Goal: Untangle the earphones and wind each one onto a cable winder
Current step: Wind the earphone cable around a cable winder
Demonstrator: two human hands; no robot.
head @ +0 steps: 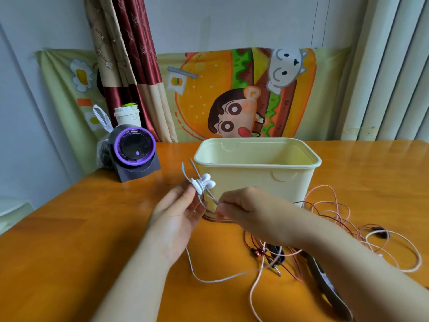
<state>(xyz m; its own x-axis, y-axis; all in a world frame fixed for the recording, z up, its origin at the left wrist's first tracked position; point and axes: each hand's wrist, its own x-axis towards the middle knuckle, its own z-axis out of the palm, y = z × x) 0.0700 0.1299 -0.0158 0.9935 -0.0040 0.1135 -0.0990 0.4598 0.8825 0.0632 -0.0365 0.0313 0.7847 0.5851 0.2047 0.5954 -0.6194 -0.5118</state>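
The left hand [178,212] holds the white cable winder [200,186] steady in its grip while the right hand [246,211] pinches the white cable [212,196] taut for winding.

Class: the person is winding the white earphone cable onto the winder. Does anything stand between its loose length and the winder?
Partly. The white cable pinched by the right hand reaches the winder in the left hand freely, but its loose tail on the table crosses the pink cable; whether they are knotted cannot be told.
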